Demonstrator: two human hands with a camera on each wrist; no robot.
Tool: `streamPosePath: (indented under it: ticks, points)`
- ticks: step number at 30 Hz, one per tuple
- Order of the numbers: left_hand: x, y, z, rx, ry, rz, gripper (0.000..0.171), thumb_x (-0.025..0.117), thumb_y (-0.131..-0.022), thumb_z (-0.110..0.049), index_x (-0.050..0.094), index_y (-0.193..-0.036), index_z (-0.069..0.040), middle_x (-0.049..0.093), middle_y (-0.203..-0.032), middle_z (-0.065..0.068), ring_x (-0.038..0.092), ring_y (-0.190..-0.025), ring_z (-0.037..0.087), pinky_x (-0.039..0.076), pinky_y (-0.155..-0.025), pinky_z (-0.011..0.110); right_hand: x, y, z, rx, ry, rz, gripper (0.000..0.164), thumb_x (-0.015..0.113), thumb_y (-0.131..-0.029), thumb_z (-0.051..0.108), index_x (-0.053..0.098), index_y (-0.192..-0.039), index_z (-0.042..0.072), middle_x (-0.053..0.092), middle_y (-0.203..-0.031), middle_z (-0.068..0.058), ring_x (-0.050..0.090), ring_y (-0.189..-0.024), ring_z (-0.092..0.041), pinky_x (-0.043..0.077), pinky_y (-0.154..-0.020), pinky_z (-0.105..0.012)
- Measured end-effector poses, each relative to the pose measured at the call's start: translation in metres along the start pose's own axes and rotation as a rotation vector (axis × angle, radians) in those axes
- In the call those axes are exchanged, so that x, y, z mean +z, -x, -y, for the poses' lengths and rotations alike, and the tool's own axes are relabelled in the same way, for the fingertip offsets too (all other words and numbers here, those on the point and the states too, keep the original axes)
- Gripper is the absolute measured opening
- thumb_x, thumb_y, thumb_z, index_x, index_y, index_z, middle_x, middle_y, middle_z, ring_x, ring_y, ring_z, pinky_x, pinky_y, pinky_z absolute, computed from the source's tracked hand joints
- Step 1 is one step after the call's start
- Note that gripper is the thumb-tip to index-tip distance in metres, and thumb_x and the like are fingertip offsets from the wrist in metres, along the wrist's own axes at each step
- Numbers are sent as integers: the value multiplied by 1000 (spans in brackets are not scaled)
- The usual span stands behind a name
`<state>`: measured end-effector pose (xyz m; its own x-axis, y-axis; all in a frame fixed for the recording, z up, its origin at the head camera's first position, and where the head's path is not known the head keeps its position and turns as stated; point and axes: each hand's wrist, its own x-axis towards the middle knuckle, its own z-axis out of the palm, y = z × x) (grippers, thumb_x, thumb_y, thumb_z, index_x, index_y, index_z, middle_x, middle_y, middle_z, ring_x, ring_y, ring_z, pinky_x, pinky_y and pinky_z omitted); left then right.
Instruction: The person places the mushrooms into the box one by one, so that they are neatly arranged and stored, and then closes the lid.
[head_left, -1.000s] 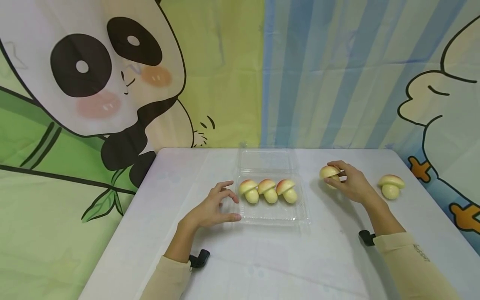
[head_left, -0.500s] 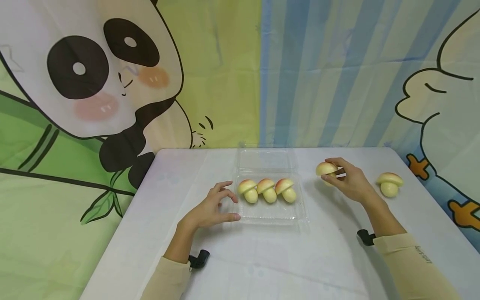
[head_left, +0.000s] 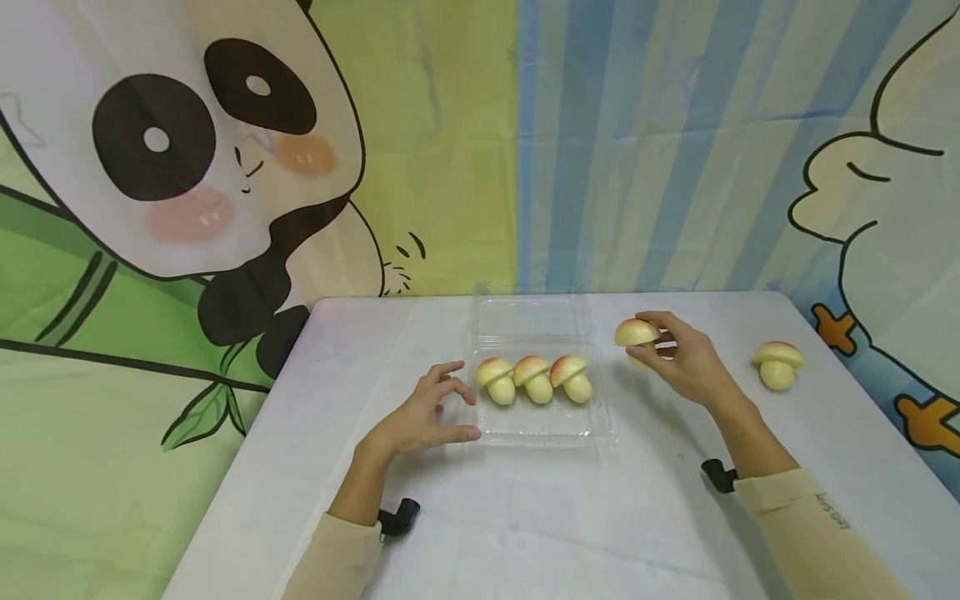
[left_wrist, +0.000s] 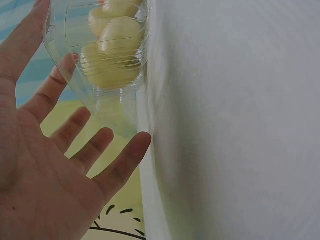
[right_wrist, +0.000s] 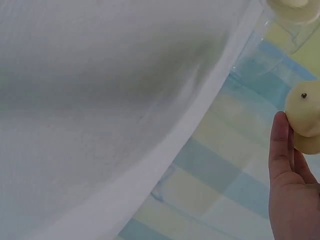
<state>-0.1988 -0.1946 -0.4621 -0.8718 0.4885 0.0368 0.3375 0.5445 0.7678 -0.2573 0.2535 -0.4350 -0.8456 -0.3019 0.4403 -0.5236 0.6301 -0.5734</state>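
Observation:
My right hand (head_left: 690, 365) pinches a mushroom (head_left: 636, 332) with a red-tinged cap and pale yellow stem, raised over the table right of a clear plastic clamshell box (head_left: 540, 428). In the right wrist view, thumb and fingers grip that mushroom (right_wrist: 304, 112) at the frame's edge. Inside the box's base lie three similar mushrooms in a row, a left one (head_left: 496, 381), a middle one (head_left: 533, 380) and a right one (head_left: 572, 379). My left hand (head_left: 420, 417) is at the box's left side, fingers spread and loosely bent, fingertips right at its wall.
Another mushroom (head_left: 777, 364) stands on the white table (head_left: 525, 525) at the right, beyond my right hand. The box's clear lid (head_left: 532, 317) lies folded back toward the far edge. A printed cloth (head_left: 442, 150) with a panda hangs behind the table.
My right hand has lifted the mushroom and carried it left, closer to the box. The left hand stays at the box's left side. The view has shifted slightly.

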Motion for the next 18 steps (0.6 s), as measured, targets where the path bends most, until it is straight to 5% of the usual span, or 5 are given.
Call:
streamPosePath:
  ticks: [2,10,18]
  points:
    - [0,0,0,1,3,-1,51,85,-83,-50,64,-116,-18,22,-167,2,23,-151,38,48,-103,51,1,-1,3,-11,-8,-11,51,78,-93,14,57,-139,9,66,-119,-10,70,-99,-28,61,-80,-43]
    - [1,0,0,8,-1,-5,51,85,-82,-50,64,-115,-17,23,-167,5,22,-151,40,48,-102,51,10,0,15,-32,-97,-33,55,81,-87,1,59,-137,7,65,-123,-10,63,-103,-11,53,-82,-11]
    - [1,0,0,1,1,-7,50,85,-82,-49,64,-114,-18,23,-167,4,23,-151,39,48,-102,50,4,-1,55,-141,-186,-65,55,81,-80,-13,58,-130,-7,63,-121,-19,64,-92,-10,56,-79,-17]
